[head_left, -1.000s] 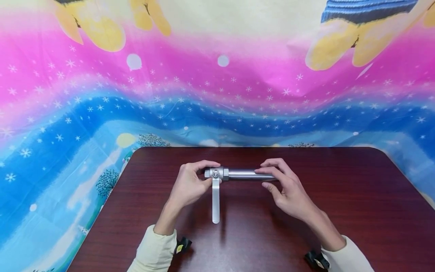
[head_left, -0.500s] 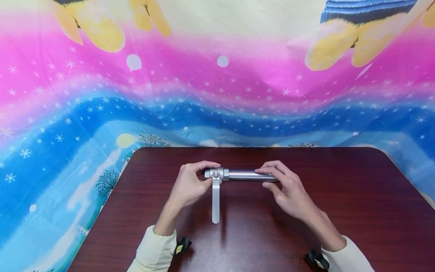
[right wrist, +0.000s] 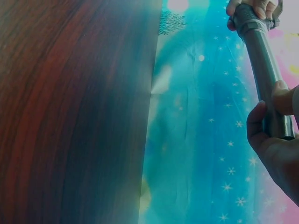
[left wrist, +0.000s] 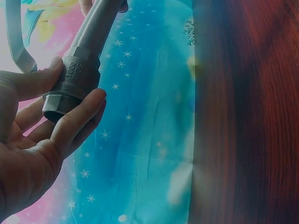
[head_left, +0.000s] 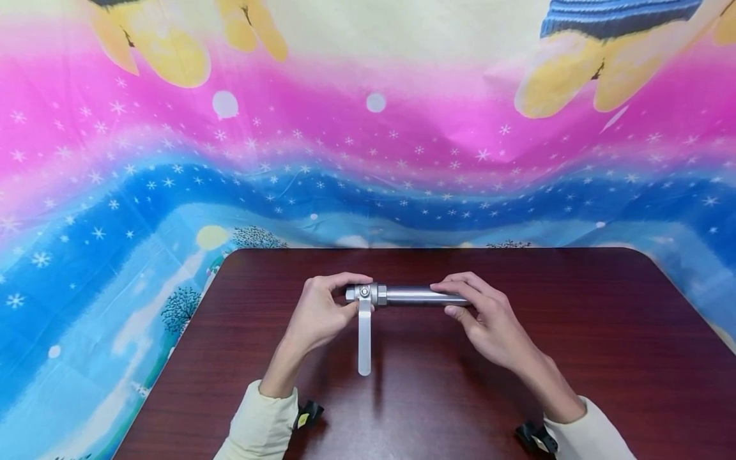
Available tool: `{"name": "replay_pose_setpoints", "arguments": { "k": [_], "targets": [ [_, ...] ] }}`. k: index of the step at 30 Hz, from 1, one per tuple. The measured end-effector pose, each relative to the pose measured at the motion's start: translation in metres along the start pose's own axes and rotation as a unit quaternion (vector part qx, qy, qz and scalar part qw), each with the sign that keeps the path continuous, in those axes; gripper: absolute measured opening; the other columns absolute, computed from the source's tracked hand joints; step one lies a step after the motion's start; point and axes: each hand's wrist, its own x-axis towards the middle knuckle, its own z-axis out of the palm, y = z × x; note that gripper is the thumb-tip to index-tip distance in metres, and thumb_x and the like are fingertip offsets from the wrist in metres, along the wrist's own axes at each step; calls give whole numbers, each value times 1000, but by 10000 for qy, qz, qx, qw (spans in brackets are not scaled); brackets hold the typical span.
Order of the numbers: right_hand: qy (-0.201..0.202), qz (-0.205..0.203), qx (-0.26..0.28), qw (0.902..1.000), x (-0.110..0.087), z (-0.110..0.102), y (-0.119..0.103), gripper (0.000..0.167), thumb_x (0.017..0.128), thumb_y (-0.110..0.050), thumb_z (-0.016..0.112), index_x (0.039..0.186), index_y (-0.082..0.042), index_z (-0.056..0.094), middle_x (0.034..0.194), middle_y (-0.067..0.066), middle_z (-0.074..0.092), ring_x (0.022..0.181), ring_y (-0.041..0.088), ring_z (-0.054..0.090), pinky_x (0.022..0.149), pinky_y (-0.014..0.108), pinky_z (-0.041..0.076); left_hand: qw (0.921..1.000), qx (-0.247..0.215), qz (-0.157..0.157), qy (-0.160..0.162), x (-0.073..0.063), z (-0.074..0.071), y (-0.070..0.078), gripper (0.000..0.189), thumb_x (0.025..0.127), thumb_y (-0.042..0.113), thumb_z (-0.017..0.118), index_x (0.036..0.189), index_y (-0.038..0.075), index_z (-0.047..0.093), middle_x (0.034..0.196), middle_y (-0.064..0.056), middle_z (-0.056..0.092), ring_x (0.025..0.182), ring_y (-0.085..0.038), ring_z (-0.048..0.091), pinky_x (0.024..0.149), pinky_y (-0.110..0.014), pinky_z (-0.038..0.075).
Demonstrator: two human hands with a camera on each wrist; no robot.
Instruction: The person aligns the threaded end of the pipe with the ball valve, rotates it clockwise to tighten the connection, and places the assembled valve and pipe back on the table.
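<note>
A silver ball valve (head_left: 370,292) is joined at its right side to a straight steel pipe (head_left: 411,295). Its flat lever handle (head_left: 365,338) points down toward the near side in the head view. My left hand (head_left: 322,313) grips the valve body between thumb and fingers, and the open hexagonal end (left wrist: 58,105) faces the palm in the left wrist view. On the pipe's far right part, my right hand (head_left: 491,322) holds with thumb below and fingers over the top. The right wrist view shows thumb and fingers on opposite sides of the pipe (right wrist: 266,65), near its open end.
Both hands hold the assembly above a dark reddish-brown table (head_left: 425,396), roughly level. Behind the table hangs a pink and blue cloth (head_left: 322,147) with snowflakes. Black straps (head_left: 309,414) are on the wrists at the pale sleeves (head_left: 261,415).
My right thumb and fingertips have shifted slightly on the pipe. The left hand, valve and lever keep nearly the same position.
</note>
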Motion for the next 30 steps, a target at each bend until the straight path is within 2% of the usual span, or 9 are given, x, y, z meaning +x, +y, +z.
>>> {"name": "replay_pose_setpoints", "arguments": {
  "k": [5, 10, 13, 19, 24, 30],
  "targets": [
    [-66, 43, -18, 10000, 0, 0, 0, 51, 87, 6, 82, 131, -20, 74, 126, -2, 69, 107, 8, 62, 81, 16, 45, 9999, 129, 45, 29, 1, 0, -1, 38, 85, -8, 77, 118, 9, 82, 102, -11, 81, 68, -14, 64, 59, -20, 50],
    [-95, 91, -80, 9999, 1, -1, 1, 52, 87, 5, 83, 132, -20, 74, 126, -1, 69, 98, 7, 59, 69, 20, 47, 9998, 146, 29, 112, 1, -1, 0, 40, 84, -9, 76, 117, 13, 83, 100, -10, 81, 61, -15, 59, 52, -20, 40],
    [-76, 198, -164, 9996, 1, -2, 2, 52, 87, 4, 84, 132, -20, 74, 124, -2, 70, 90, 6, 58, 64, 19, 46, 9999, 80, 35, 115, 1, -1, 0, 41, 84, -10, 75, 117, 12, 83, 102, -10, 81, 66, -13, 61, 54, -20, 44],
    [-306, 464, -225, 9982, 2, -6, 2, 44, 90, -5, 85, 130, -21, 74, 120, -7, 72, 86, 5, 58, 65, 18, 47, 9998, 151, 73, 75, 0, -3, -1, 42, 84, -11, 73, 117, 12, 83, 101, -9, 81, 71, -13, 63, 59, -21, 49],
    [-580, 563, -160, 9966, 2, -7, 2, 42, 90, -12, 86, 130, -22, 75, 121, -8, 73, 84, 5, 59, 65, 21, 49, 9996, 266, 36, 2, -3, -3, -6, 43, 84, -12, 72, 117, 13, 82, 97, -7, 81, 68, -13, 62, 57, -21, 45],
    [-647, 598, -34, 9961, -1, -9, 6, 42, 89, -14, 88, 129, -22, 77, 120, -6, 74, 82, 4, 60, 63, 20, 48, 9992, 382, 109, -92, -4, 1, -11, 44, 84, -13, 71, 118, 12, 82, 93, -8, 80, 62, -14, 58, 52, -20, 37]
  ]
}}
